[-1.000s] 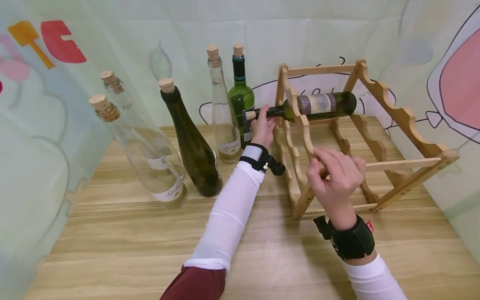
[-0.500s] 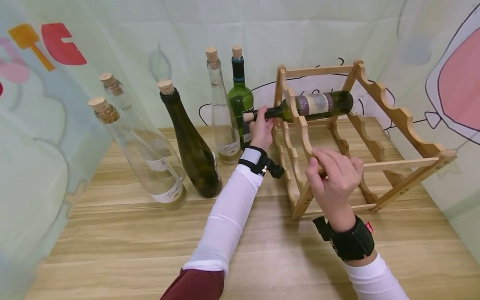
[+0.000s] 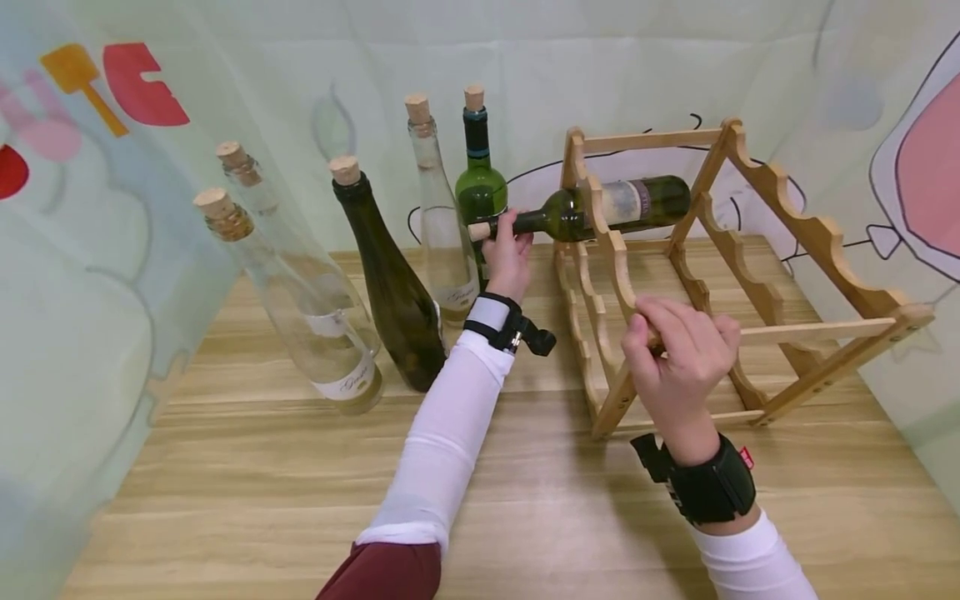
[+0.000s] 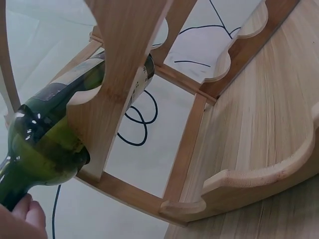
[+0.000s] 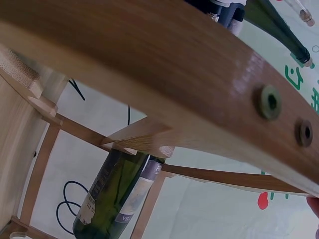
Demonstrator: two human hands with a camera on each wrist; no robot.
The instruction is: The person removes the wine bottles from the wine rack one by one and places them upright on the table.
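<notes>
A dark green wine bottle (image 3: 626, 204) with a cork lies on its side across the far top row of the wooden wine rack (image 3: 813, 331). My left hand (image 3: 510, 262) grips its neck, just outside the rack's left side. In the left wrist view, fingers (image 4: 32, 216) show under the neck, and the bottle's shoulder (image 4: 47, 149) sits beside a scalloped rail. My right hand (image 3: 678, 358) holds the rack's near left top corner, fingers curled over the wood. The bottle's body (image 5: 117, 194) shows beyond the rack bars in the right wrist view.
Several corked bottles stand left of the rack: a dark green one (image 3: 393, 292), a clear one (image 3: 442, 221), a bright green one (image 3: 480, 187) behind my left hand, and two clear ones (image 3: 322, 346) farther left. A printed curtain (image 3: 600, 67) hangs behind the wooden table (image 3: 525, 483).
My left hand has drawn the bottle leftward along the rack, its base now farther from the right rail. My right hand keeps its hold on the corner. The head view has shifted slightly.
</notes>
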